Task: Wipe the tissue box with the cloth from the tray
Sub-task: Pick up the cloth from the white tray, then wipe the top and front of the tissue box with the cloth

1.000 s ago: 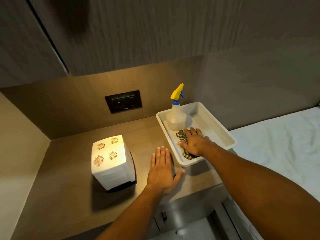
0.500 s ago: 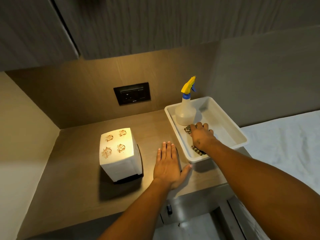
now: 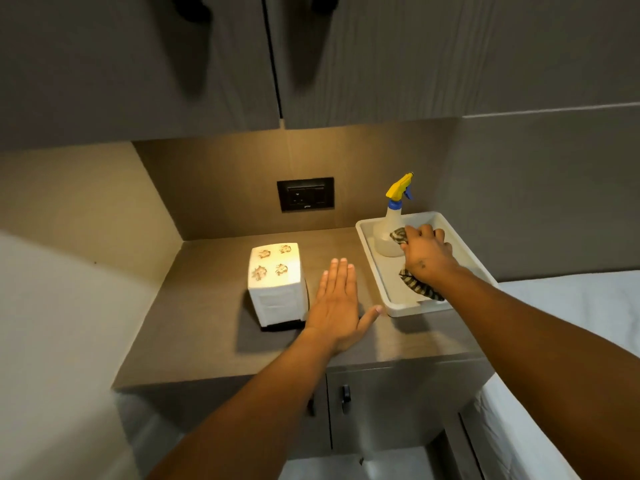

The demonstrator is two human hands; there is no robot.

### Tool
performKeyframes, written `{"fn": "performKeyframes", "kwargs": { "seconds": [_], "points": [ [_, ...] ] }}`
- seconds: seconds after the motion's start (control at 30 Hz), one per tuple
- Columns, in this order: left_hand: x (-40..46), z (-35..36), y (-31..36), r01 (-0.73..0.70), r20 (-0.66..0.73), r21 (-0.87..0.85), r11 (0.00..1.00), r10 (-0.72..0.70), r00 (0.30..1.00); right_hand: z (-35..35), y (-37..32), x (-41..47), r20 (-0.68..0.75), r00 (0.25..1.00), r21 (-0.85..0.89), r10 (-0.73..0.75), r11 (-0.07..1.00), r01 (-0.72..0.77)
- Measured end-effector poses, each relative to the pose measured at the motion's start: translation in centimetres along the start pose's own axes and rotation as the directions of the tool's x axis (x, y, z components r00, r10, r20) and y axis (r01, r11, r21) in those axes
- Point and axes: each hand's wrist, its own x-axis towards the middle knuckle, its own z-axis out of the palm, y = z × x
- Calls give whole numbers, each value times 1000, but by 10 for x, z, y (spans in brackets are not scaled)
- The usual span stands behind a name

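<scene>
The right hand (image 3: pixel 426 255) is down in the white tray (image 3: pixel 419 308) at the worktop's (image 3: pixel 207 323) right end, its grip closed on the striped cloth (image 3: pixel 420 289), which bunches out at both sides of the fist, close by the spray bottle (image 3: pixel 389 233). The left hand (image 3: pixel 337 304) lies flat and open on the worktop, between the tray and the tissue box (image 3: pixel 275 282), which stands upright just beside it, untouched.

Bare forearms, small dark mark on right hand (image 3: pixel 426 258)
</scene>
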Motion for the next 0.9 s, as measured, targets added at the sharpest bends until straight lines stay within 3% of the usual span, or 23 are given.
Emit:
{"fn": "performKeyframes", "kwargs": {
  "seconds": [0.23, 0.43, 0.6, 0.9],
  "points": [
    [-46, -62, -29, 85, -166, 75, 994, -71, 984, -43, -79, -23, -47, 982, 113, -181, 976, 185],
    [-60, -87, -99, 202, -200, 109, 973, -177, 964, -36, -150, -43, 53, 965, 189, -255, 952, 241],
    [-54, -82, -151, 223, -121, -26, 974, -224, 967, -13, -180, -39, 107, 954, 226, -282, 941, 253],
    [-27, -45, -200, 100, 2, -406, 909, -108, 994, 26, -214, -3, 114, 969, 337, -220, 926, 170]
  ]
}}
